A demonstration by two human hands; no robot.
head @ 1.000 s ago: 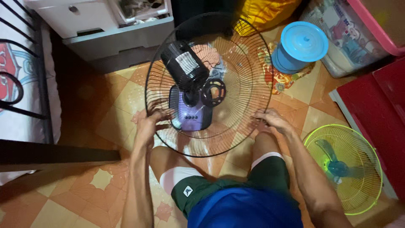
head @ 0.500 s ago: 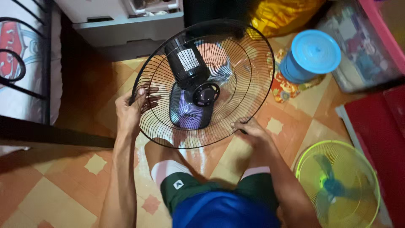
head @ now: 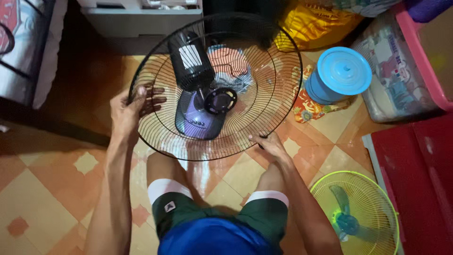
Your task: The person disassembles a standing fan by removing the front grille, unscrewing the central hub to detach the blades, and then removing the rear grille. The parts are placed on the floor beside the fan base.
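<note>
Head view: the left hand point(head: 126, 112) grips the left rim of the black wire fan guard point(head: 264, 89), fingers curled through the wires. The right hand point(head: 268, 143) clasps its lower right rim. The guard sits over the black fan motor point(head: 190, 60) on the tiled floor point(head: 52, 184). Near the floor's right edge, a lidded blue bucket point(head: 340, 73) stands beside a clear storage bin point(head: 401, 80) holding what seem to be packaged goods.

Dim warm indoor light, orange cast. Glare patch on wet floor tiles point(head: 207, 177) under the knees. Upper left corner deep in shadow. Edges soft, slight wide-angle stretch; centre fairly sharp.
</note>
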